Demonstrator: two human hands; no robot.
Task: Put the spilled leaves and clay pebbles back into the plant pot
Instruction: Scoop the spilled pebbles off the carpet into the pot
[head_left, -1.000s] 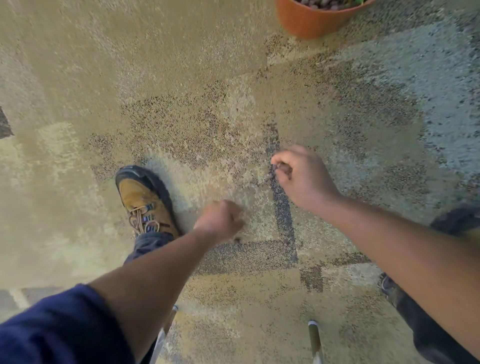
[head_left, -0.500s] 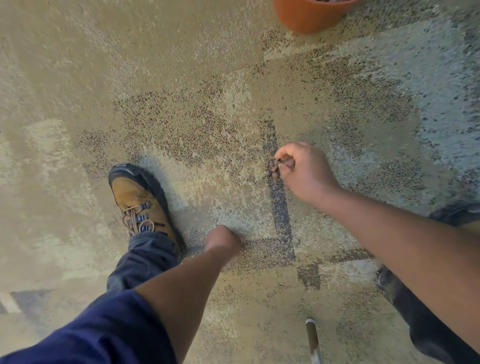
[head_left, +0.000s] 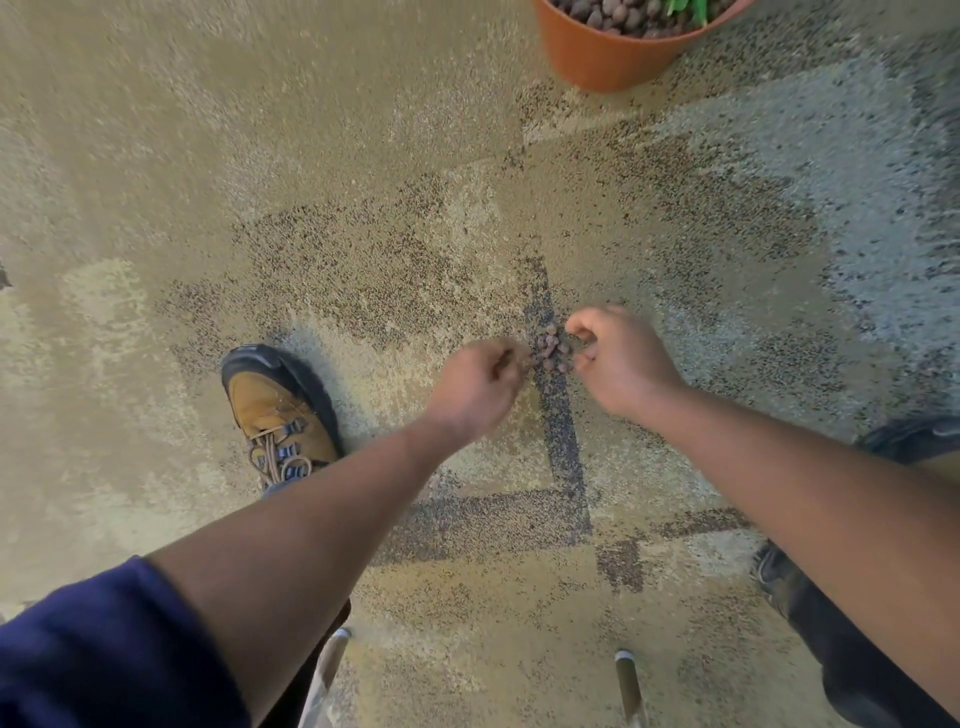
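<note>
A small heap of brown clay pebbles (head_left: 549, 351) lies on a dark stripe of the speckled floor. My left hand (head_left: 478, 387) is at the heap's left edge with its fingers curled in; what is inside them is hidden. Cupped against the right side of the heap is my right hand (head_left: 621, 361), thumb and forefinger apart and touching the pebbles. The terracotta plant pot (head_left: 608, 60) stands at the top edge, well beyond the hands. It holds more pebbles (head_left: 610, 13) and a green leaf (head_left: 688, 8). No spilled leaves show on the floor.
My left foot in a tan boot (head_left: 278, 410) is planted left of the hands. A dark shoe (head_left: 914, 439) sits at the right edge. Two thin metal legs (head_left: 628, 686) rise at the bottom. Bare speckled floor lies between the heap and the pot.
My left hand moved up and right from the floor near the boot to the pebble heap. The right hand stayed by the heap. The pot has come further into view.
</note>
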